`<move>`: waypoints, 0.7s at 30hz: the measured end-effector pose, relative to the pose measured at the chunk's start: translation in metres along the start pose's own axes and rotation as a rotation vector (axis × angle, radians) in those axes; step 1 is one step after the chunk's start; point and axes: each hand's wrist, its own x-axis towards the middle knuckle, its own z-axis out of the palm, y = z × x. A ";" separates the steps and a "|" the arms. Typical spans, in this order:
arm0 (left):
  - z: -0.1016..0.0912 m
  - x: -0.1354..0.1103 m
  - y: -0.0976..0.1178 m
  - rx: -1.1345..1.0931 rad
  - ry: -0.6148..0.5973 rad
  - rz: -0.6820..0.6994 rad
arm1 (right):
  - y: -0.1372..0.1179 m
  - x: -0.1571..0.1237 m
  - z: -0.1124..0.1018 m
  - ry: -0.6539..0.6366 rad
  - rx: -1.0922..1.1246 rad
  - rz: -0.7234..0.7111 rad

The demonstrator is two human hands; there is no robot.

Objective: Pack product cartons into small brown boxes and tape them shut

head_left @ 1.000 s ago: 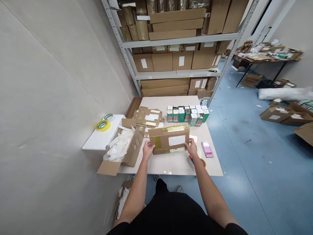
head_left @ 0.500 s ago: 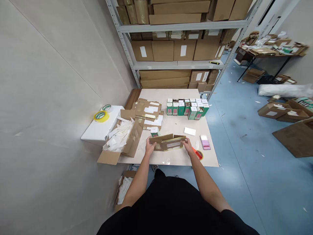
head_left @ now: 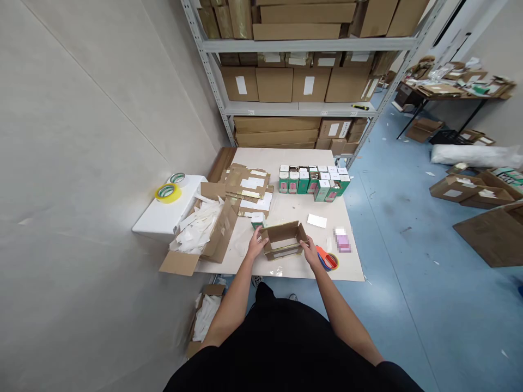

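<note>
A small brown cardboard box (head_left: 283, 238) with yellow tape on it stands opened up near the front edge of the white table (head_left: 286, 269). My left hand (head_left: 256, 243) grips its left side and my right hand (head_left: 309, 251) grips its right side. A small green and white carton (head_left: 257, 219) lies just behind the box on the left. A tape dispenser with a red and blue roll (head_left: 327, 259) lies right of my right hand.
Green and white cartons (head_left: 312, 181) stand in a row at the table's back. Flattened cardboard boxes (head_left: 246, 188) are stacked at back left. An open box of white bags (head_left: 202, 234) sits at left. Yellow tape rolls (head_left: 167, 192) rest on a white side stand. Shelves of boxes (head_left: 294, 81) rise behind.
The flat cardboard piece held upright between my hands has been lowered and pushed open into a box shape. My hands moved closer together.
</note>
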 end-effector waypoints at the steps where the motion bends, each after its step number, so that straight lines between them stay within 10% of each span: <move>1: 0.003 0.001 0.002 0.006 -0.010 -0.009 | 0.001 0.000 -0.001 -0.008 -0.017 -0.002; 21: 0.010 0.009 0.012 0.077 -0.049 -0.005 | -0.011 0.002 -0.019 -0.113 -0.162 0.026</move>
